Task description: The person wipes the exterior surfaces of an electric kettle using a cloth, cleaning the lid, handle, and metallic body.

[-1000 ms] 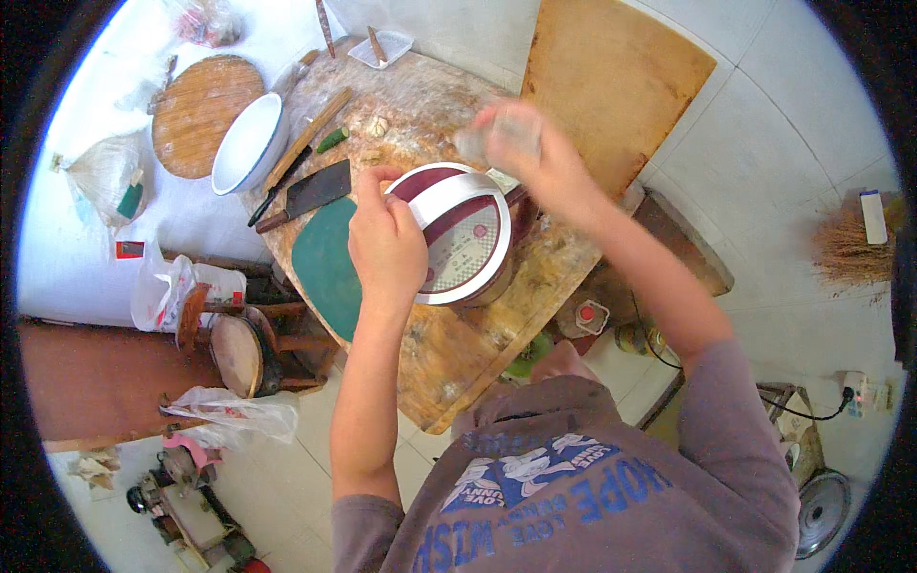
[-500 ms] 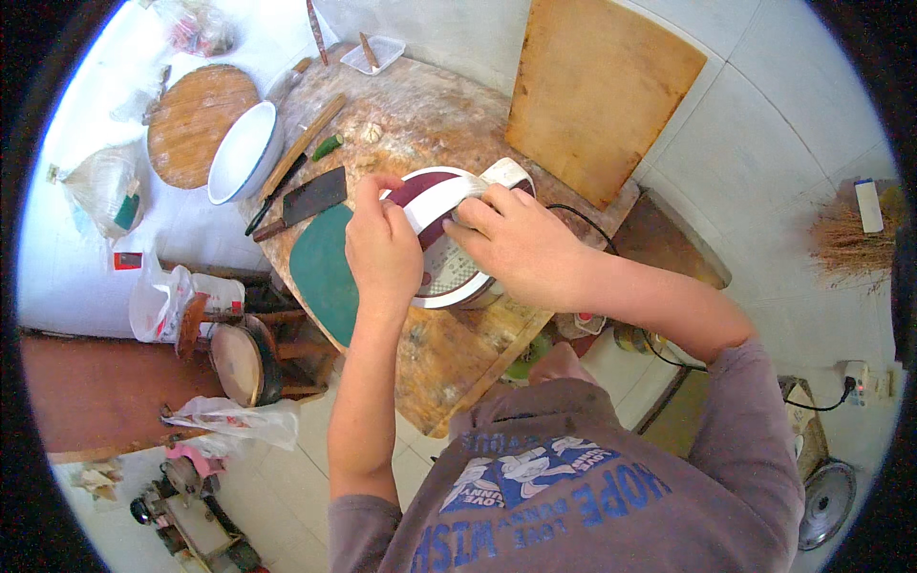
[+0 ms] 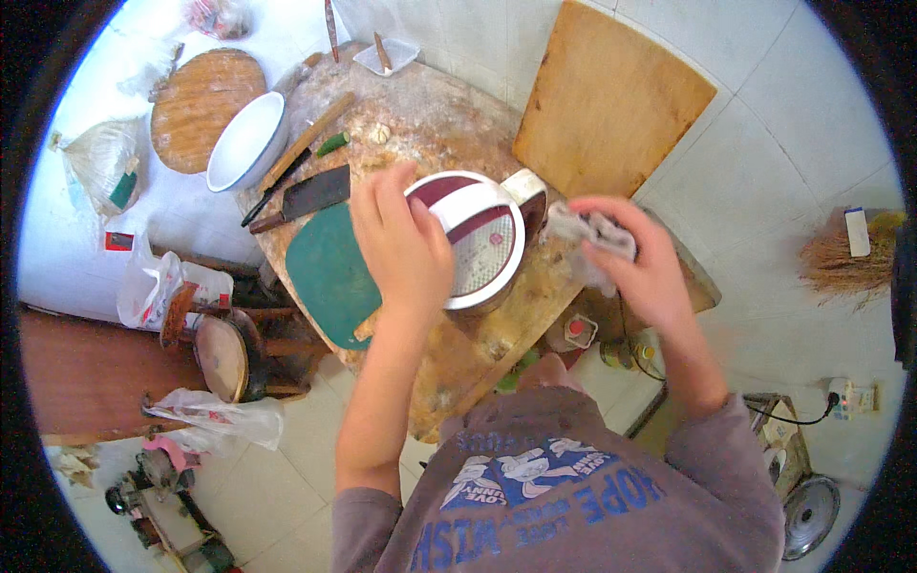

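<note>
A round appliance (image 3: pixel 489 250) stands on the wooden table, with a white rim, a maroon and grey dotted top and a white carrying handle (image 3: pixel 470 201) arched across it. A side grip (image 3: pixel 532 186) juts from its far right. My left hand (image 3: pixel 396 244) is at the appliance's left edge, fingers loosely stretched upward and thumb apart; whether it touches the rim I cannot tell. Off to the right of the appliance, my right hand (image 3: pixel 642 263) is closed on a crumpled greyish cloth (image 3: pixel 592 234), blurred by motion.
A green mat (image 3: pixel 327 272), a cleaver (image 3: pixel 317 194), a green pepper (image 3: pixel 332 144) and a garlic bulb (image 3: pixel 380 134) lie left of and beyond the appliance. A white basin (image 3: pixel 246 143) leans at the left. Against the wall stands a wooden board (image 3: pixel 611 100).
My right hand has left the appliance's handle and moved right with the cloth. My left hand has loosened, its fingers straighter. The view has shifted slightly.
</note>
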The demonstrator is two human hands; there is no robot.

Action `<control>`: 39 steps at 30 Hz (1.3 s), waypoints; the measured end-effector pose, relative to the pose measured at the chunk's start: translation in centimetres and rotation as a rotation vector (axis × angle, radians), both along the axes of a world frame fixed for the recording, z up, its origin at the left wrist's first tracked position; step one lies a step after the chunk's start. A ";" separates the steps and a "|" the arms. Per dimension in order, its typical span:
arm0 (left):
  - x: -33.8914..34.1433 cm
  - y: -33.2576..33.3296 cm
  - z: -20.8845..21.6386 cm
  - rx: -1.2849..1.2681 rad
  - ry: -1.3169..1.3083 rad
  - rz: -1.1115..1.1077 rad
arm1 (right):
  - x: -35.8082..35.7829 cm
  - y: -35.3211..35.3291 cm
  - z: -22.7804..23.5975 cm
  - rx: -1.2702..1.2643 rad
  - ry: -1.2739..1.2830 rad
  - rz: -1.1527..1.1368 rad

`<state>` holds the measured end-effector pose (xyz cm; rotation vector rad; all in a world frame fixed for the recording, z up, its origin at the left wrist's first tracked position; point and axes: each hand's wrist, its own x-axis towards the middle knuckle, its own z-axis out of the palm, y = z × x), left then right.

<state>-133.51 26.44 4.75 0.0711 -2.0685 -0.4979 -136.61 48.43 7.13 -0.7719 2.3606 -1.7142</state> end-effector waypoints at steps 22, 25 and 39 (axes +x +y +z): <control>-3.8 -9.2 3.2 0.077 -1.099 -0.951 | 6.6 -0.1 -4.7 -0.119 0.085 -0.101; -5.4 -8.6 3.2 0.091 -1.050 -0.962 | 5.6 -0.2 -5.3 -0.120 0.092 -0.187; -1.1 -8.1 3.6 -0.285 -0.769 -0.600 | -2.3 -9.0 -2.1 -0.103 0.547 0.132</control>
